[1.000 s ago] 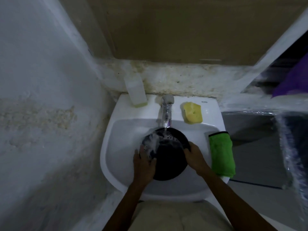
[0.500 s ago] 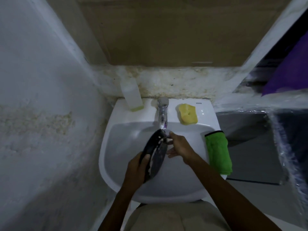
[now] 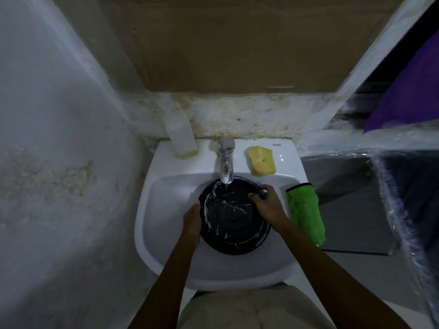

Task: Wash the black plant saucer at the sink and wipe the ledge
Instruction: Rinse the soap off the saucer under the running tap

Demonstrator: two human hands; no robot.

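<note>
The black plant saucer lies face up in the white sink, streaked with soap suds, its far edge under the chrome tap. A thin stream of water falls from the spout onto it. My left hand grips the saucer's left rim. My right hand holds its upper right rim, fingers curled over the edge. The stained ledge runs along the wall behind the sink.
A yellow sponge lies on the sink's back right corner, a clear soap bottle at the back left. A green cloth hangs over the sink's right rim. A wall stands close on the left; plastic-wrapped shelving on the right.
The saucer stood on edge half a second ago, held by my left hand; it has been turned flat, face up, and both hands now hold its rim.
</note>
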